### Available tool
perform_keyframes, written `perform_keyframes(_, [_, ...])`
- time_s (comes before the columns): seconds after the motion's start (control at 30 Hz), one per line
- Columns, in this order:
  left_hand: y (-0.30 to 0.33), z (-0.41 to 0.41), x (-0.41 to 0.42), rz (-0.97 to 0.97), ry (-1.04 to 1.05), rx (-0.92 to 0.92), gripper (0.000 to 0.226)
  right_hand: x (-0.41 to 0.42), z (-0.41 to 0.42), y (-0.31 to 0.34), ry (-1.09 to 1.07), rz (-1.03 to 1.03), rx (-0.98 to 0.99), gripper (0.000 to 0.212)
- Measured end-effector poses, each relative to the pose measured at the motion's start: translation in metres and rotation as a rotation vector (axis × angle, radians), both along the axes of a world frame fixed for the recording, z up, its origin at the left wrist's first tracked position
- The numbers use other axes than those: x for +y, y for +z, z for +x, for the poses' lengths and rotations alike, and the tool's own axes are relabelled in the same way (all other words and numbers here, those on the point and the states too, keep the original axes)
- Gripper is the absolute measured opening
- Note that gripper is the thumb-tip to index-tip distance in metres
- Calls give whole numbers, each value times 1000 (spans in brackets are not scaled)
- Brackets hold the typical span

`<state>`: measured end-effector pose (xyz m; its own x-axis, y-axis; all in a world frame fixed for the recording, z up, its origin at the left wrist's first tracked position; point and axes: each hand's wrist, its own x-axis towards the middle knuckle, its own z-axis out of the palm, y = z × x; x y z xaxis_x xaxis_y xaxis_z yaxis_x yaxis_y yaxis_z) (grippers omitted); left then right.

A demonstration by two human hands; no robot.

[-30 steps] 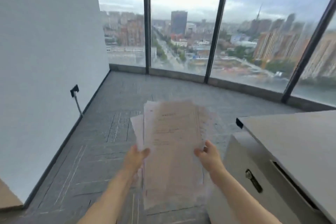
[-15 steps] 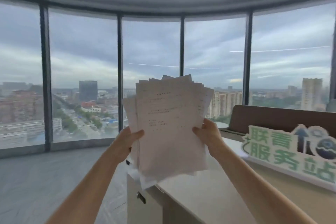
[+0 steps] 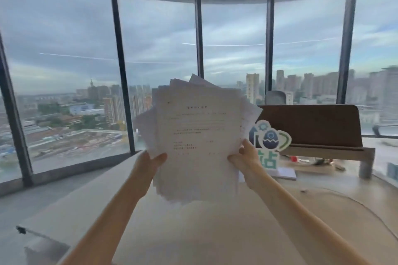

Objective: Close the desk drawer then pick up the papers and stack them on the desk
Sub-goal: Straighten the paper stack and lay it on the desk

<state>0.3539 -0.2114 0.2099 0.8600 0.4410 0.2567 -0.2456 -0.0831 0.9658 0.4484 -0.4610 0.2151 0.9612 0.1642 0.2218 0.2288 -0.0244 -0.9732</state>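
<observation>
A curved wall of tall windows (image 3: 64, 60) filled the upper frame, with dark mullions and a hazy city behind the glass. At the lower left edge a small dark fitting (image 3: 20, 230) sat by the corner of the pale tabletop (image 3: 193, 232), which spread across the bottom of the frame.

Left of centre, the left hand (image 3: 148, 162) gripped the left edge of the papers (image 3: 198, 140), its thumb lying across the front sheet and its fingers hidden behind the sheets, pinching them. The papers stood upright at centre frame, held clear above the tabletop, their top corners fanned out unevenly; faint printed lines showed on the front page, too blurred to read.

The right hand (image 3: 245, 159) pinched the right edge in the same way, thumb in front, the rest of the fingers out of sight behind.

Just right of that hand stood a green and white cut-out sign (image 3: 269, 142) on the tabletop. Further right, a brown upright panel (image 3: 312, 127) rested on a low wooden riser (image 3: 329, 153), with small blurred items beneath it.
</observation>
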Motion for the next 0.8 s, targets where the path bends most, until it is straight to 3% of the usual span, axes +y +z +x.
perform_keyframes(0.37, [-69,147,-4,-74,-138,35,25,-15,110,-67,-90,-65,12,70])
perform_keyframes(0.8, [-59,124,-37,-66,-141,-13,23,-35,93,-66,-55,-34,-40,77])
